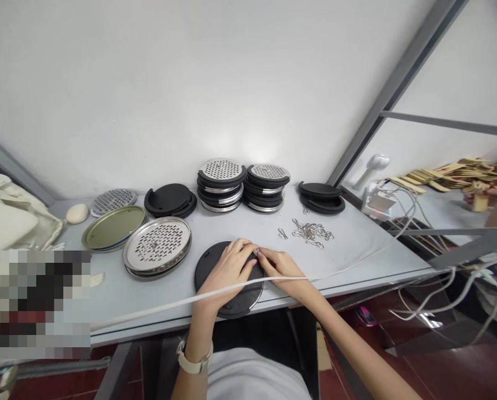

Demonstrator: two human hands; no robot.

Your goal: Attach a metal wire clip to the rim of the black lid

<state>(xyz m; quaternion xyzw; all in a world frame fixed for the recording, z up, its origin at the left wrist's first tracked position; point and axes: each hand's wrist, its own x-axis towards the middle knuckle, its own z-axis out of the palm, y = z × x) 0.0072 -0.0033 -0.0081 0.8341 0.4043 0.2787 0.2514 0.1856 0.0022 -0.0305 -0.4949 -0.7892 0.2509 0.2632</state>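
Observation:
A black round disc (206, 271) with a shiny metal edge lies at the front of the table. My left hand (231, 269) rests across its top, fingers bent and holding it, with the thumb and fingertips by the right rim. At that rim my right hand (282, 271) pinches a small metal clip (255, 251); its far end is hidden between the fingers. Beyond my right hand lies a loose heap of metal wire clips (315, 232), with a single clip (282, 234) apart from it.
Grater discs in black rings stand in two stacks (222, 191) (267, 194) by the wall. Black rings lie left (171, 201) and right (322, 199). A perforated grater disc (156, 244) and green lid (115, 226) lie left. A white cable (160, 307) crosses before my hands.

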